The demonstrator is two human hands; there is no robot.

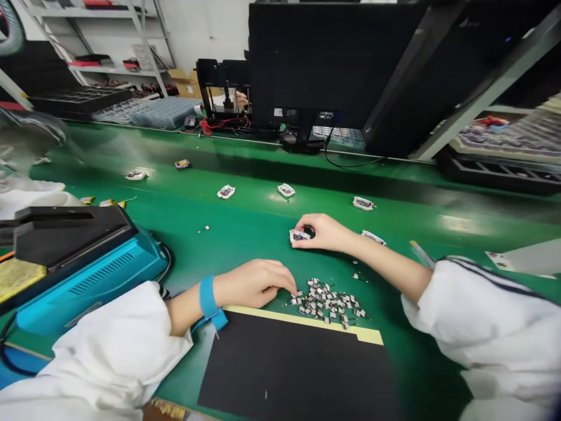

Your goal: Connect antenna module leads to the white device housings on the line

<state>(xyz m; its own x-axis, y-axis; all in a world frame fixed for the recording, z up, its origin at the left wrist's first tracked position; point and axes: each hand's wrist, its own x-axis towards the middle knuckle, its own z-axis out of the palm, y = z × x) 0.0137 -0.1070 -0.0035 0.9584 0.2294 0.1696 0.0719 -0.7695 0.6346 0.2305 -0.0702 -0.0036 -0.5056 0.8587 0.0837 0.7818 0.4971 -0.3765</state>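
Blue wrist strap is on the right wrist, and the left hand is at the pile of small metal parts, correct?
No: the head view shows the blue wrist strap on the left wrist, not the right. The left hand is at the pile of small metal parts, as you said.

A white wall (205, 29) rises at the far left behind metal shelving (146, 47) stacked with boxes and trays. A black monitor (324, 64) stands along the far edge of the long green workbench (245, 169), with a metal rack (491, 82) at far right.
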